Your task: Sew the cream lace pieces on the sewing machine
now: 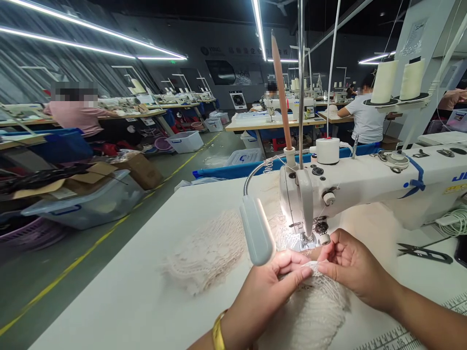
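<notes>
Pale lace fabric (317,311) hangs between my two hands, just in front of the needle area of a white sewing machine (350,180). My left hand (272,287) pinches the top edge of the lace between thumb and fingers. On the other side, my right hand (352,267) pinches the same edge, its fingertips close to those of the left. More cream lace (215,248) lies on the white table left of the machine. A grey lamp head (256,231) on a bent metal neck lights the needle area.
Black scissors (425,253) lie right of my right hand, near a coil of pale cable (452,222). A printed ruler scale (394,339) runs along the table's front. Boxes and a plastic bin (91,204) stand on the floor at left. People sit at machines behind.
</notes>
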### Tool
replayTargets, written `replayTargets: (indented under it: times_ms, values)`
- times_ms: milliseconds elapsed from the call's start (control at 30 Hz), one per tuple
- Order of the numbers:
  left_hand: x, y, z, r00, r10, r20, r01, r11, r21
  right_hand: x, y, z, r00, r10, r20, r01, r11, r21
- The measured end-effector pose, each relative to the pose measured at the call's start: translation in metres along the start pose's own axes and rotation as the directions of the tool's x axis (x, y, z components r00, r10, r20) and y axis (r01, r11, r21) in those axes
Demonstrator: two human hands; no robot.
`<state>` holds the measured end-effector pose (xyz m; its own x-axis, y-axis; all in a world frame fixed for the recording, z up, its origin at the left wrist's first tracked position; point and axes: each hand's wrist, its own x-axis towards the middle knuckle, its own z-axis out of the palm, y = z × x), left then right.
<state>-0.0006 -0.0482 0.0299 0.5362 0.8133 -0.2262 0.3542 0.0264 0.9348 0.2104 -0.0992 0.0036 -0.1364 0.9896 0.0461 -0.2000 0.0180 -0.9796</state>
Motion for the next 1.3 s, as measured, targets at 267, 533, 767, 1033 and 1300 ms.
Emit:
replayTargets:
  times_ms: [267,533,767,1033,1300]
  values:
    - [-0.005,0.007,0.001,0.995,0.103,-0.014,-0.101,0.990,0.102,0.000,0.002,-0.003,1.000,0.015,-0.015,-0.017,0.987,-0.160]
    - [-0.037,0.052,-0.038,0.973,0.116,0.200,-0.172,0.941,0.291,-0.029,-0.031,0.029,0.976,0.100,0.193,-0.026,0.936,-0.351]
    - [0.037,0.017,-0.033,0.967,0.213,0.137,-0.253,0.806,0.536,-0.004,0.002,0.035,0.972,-0.165,0.166,0.232,0.577,-0.783]
    - [0.066,-0.010,-0.028,0.957,0.229,0.179,-0.290,0.794,0.535,0.001,-0.005,-0.006,0.938,-0.151,0.313,0.347,0.475,-0.809]
    - [0.067,0.001,-0.035,0.923,0.378,0.069,-0.324,0.669,0.670,-0.004,0.023,0.001,0.803,-0.373,0.465,0.572,0.264,-0.777]
